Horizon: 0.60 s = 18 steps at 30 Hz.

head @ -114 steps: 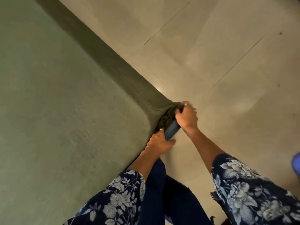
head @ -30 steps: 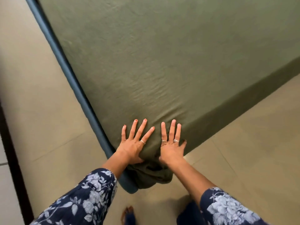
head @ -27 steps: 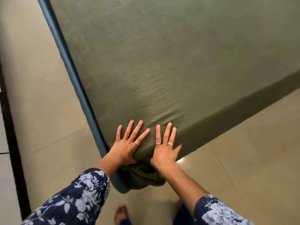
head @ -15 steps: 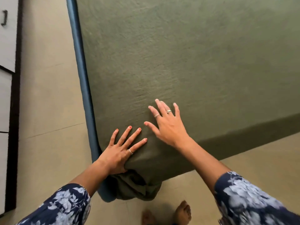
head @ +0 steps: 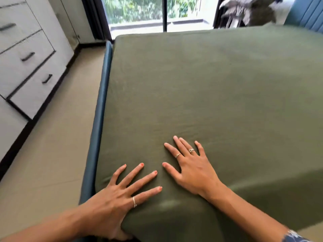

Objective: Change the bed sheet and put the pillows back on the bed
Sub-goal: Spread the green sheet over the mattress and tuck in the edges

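An olive green bed sheet covers the whole mattress, pulled smooth with faint creases near the close corner. My left hand lies flat on that corner with fingers spread, its palm at the mattress edge. My right hand presses flat on the sheet just to the right, fingers spread and pointing up the bed. Grey and white bedding or pillows are heaped beyond the far right end of the bed, blurred.
A blue padded bed frame runs along the left side. White drawers with dark handles stand across a strip of beige floor. A window with dark curtains is behind the bed. A blue headboard is at far right.
The view has lifted from the corner to the whole bed and room. My right hand slid further up the sheet; my left hand stays flat on the corner.
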Available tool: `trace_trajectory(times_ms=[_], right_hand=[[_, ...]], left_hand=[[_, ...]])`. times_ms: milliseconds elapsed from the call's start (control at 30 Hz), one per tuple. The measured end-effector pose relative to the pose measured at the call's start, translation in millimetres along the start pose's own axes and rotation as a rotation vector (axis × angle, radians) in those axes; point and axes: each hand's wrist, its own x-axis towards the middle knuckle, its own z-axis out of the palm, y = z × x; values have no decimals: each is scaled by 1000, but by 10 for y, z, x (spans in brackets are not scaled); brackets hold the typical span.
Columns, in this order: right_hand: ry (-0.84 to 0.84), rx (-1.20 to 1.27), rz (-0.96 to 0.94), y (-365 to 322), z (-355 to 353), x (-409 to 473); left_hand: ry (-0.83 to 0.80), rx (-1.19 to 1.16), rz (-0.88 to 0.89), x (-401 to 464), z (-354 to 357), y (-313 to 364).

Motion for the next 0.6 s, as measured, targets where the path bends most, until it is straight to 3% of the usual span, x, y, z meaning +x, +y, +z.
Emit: trace_trajectory(times_ms=[100,233,433,600], right_hand=[[4,-25,-1,6,11,9],[18,-41,-9,5,30,-71],[-65,-41,-9,-83,-33,-195],[-30,-17,-43,-135,26,-363]], left_hand=[[89,68,-2,0,71,-28],[146,-44,-34,-57,185,15],[294,-17,-83,-221,242,115],[304,-24,-87,-230,267,81]])
